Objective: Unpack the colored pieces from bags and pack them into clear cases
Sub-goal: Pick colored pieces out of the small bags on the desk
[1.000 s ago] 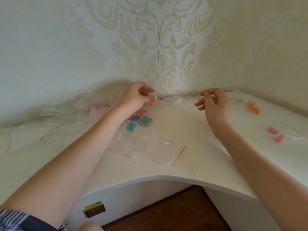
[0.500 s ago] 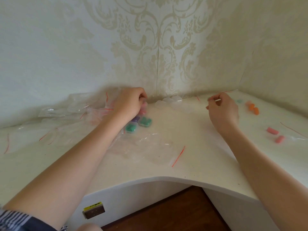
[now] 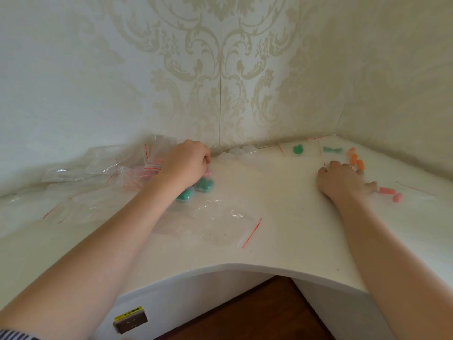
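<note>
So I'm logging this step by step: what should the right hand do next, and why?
Probably close the right hand on the orange pieces: its fingers are spread flat right beside them, and empty clear cases wait by the wall.

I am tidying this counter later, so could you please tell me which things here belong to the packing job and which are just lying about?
Job: green filled cases, orange pieces, pink pieces, empty clear cases, bags.
Lying about: wall socket.
</note>
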{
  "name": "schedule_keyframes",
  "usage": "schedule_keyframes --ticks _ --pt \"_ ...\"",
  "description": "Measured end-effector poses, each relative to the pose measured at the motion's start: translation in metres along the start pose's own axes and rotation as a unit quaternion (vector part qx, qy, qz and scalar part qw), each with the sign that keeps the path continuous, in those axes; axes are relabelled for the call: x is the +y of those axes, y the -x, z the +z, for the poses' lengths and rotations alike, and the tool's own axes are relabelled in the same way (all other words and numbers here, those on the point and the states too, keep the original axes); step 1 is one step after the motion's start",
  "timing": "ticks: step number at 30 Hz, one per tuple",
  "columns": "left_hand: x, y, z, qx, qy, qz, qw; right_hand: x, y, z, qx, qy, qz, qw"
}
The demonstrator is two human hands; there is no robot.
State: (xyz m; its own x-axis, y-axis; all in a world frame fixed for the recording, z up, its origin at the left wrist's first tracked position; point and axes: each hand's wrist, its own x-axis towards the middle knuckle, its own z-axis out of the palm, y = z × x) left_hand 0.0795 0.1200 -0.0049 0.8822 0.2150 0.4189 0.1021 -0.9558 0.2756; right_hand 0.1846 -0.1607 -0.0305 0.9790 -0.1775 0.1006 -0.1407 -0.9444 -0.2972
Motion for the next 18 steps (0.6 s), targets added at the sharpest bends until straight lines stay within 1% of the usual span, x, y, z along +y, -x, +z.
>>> schedule_keyframes --ticks 3,5,7,8,10,11,12,14,15,16,18 --pt "0.003 0.000 0.001 0.015 0.002 0.007 1.000 -0.002 0.002 -0.003 0.074 0.001 -0.012 0.997" --pt "0.006 0.001 0.003 0.023 0.000 0.014 1.000 -0.002 0.002 -0.003 0.108 0.010 -0.031 0.994" --pt "0.012 0.004 0.002 0.039 0.013 0.020 0.999 -0.005 0.002 -0.002 0.136 -0.019 -0.047 0.989" --pt "0.017 0.006 0.002 0.053 0.045 0.023 0.997 -0.007 0.003 -0.004 0.150 -0.063 -0.055 0.985" --pt "0.032 0.008 0.001 0.069 0.169 0.019 0.983 -0.015 0.007 -0.009 0.182 -0.171 -0.082 0.965" --pt "0.041 0.008 0.001 0.058 0.255 0.011 0.965 -0.022 0.013 -0.012 0.203 -0.212 -0.113 0.949" --pt "0.050 0.009 0.001 0.028 0.352 -0.009 0.935 -0.029 0.020 -0.012 0.221 -0.239 -0.159 0.932" --pt "0.066 0.014 0.002 -0.067 0.523 -0.070 0.847 -0.047 0.041 -0.009 0.221 -0.273 -0.272 0.896" --pt "0.071 0.017 0.004 -0.106 0.567 -0.095 0.811 -0.055 0.052 -0.007 0.201 -0.280 -0.321 0.882" --pt "0.074 0.020 0.008 -0.126 0.581 -0.112 0.797 -0.061 0.062 -0.004 0.176 -0.281 -0.358 0.873" --pt "0.075 0.024 0.015 -0.117 0.603 -0.141 0.777 -0.067 0.069 0.000 0.146 -0.284 -0.401 0.859"
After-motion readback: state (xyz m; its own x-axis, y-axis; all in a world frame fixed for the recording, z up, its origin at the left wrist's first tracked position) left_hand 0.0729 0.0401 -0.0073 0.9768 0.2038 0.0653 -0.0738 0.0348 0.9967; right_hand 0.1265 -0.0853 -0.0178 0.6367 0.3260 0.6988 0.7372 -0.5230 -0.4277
